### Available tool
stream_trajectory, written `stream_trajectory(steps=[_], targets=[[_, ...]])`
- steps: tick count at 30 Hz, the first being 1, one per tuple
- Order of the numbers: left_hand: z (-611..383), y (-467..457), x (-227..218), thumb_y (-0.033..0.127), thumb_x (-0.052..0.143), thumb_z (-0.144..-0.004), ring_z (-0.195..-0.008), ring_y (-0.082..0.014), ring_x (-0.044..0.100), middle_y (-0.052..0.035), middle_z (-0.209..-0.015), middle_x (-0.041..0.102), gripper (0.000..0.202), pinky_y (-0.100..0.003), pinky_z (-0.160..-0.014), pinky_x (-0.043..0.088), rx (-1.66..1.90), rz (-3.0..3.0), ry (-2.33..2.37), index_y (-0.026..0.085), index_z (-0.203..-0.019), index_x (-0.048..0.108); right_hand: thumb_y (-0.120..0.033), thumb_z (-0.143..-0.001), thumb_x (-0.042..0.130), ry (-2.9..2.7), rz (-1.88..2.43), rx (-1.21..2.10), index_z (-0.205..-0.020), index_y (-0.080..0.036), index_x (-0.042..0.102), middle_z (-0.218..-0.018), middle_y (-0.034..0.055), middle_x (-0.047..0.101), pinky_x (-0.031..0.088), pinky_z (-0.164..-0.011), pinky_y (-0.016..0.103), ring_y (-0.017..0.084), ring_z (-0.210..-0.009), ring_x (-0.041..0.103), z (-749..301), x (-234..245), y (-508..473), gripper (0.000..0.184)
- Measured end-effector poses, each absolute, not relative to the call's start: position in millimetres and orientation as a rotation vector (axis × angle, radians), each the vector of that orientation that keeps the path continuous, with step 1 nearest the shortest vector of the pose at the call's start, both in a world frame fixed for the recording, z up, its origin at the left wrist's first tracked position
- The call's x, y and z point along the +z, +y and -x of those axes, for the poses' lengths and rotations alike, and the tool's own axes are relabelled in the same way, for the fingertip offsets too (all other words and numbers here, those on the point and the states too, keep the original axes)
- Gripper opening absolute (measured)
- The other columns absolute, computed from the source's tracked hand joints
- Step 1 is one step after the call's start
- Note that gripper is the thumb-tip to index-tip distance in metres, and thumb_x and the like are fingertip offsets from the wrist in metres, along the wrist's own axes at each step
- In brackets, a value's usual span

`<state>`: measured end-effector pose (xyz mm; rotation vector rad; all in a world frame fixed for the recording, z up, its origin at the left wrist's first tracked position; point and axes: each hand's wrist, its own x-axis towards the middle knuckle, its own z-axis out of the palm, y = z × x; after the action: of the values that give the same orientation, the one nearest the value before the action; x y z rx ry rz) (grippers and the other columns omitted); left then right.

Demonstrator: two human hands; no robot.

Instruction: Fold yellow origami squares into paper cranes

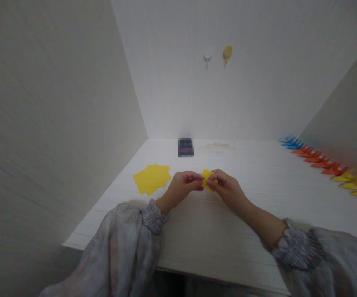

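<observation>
Between my two hands, just above the white table, is a small folded piece of yellow paper. My left hand pinches its left edge between thumb and fingers; a ring shows on one finger. From the other side my right hand grips the same paper, thumb in front and fingers partly behind it. The fingers cover much of the paper, so its exact folds cannot be made out. Left of my left hand lies a loose, fanned stack of yellow paper sheets, flat on the table.
A dark, blurred rectangular object lies near the back wall. Along the right side runs a row of folded paper figures: blue, orange-red and yellow. Two hooks, one white and one yellow, are on the wall.
</observation>
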<state>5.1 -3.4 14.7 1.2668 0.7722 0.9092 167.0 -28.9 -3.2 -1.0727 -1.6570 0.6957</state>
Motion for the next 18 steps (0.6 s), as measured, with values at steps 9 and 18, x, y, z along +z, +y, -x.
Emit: stream_trajectory(steps=[9,18], targets=[[-4.2,-2.5,10.8,0.021,0.072,-0.055,-0.063,-0.0091,0.06,-0.0019,-0.07,0.066,0.026,-0.024,-0.065,0.046,0.933,-1.336,0.721,0.011,-0.076,0.061,-0.027,-0.075,0.056,-1.606,1.033,0.7,-0.068,-0.021,0.054,-0.079,0.0014,0.052,0.041,-0.063,0.027,0.014,-0.072,0.05,-165.4,-2.5,-29.3,0.01],[-3.9,-2.8,10.9,0.021,0.072,-0.055,-0.063,-0.0096,0.061,-0.0017,-0.069,0.066,0.027,-0.025,-0.067,0.047,0.916,-1.282,0.696,0.011,-0.078,0.061,-0.029,-0.072,0.06,-1.541,1.06,0.744,-0.067,-0.02,0.056,-0.078,0.0014,0.053,0.042,-0.063,0.028,0.014,-0.073,0.052,-164.8,-0.2,-31.2,0.01]])
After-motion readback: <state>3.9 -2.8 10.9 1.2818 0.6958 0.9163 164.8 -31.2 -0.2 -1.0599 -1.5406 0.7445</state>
